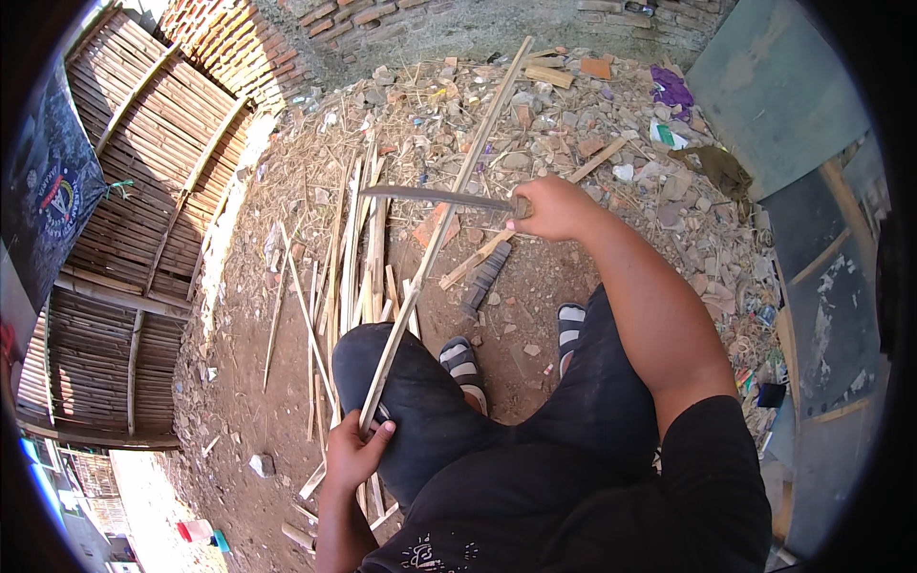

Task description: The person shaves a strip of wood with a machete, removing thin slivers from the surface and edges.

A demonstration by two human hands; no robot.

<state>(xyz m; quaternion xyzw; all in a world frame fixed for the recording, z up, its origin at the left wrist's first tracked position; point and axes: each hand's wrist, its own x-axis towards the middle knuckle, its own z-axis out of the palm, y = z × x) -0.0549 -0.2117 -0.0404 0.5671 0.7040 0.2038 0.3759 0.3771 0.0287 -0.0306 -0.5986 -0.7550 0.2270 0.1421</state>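
Note:
My left hand (353, 453) is closed around the near end of a long, pale strip of wood or bamboo (421, 282). The strip slants up and away past my left knee toward the brick wall. In my right hand (556, 208) is the handle of a machete (430, 195), its long dark blade pointing left across the strip. Whether the blade touches the strip, I cannot tell. A bundle of similar pale strips (350, 258) lies on the ground beyond and left of my knee. Between my feet and the blade rests a dark grey ridged piece (487, 279).
Broken brick, stones and dry straw (535, 115) cover the ground before a brick wall (382, 29). A woven bamboo panel (143, 124) stands at left. Grey boards (783, 95) lean at right, near a purple cloth (671, 88). My sandalled feet (462, 365) are on bare soil.

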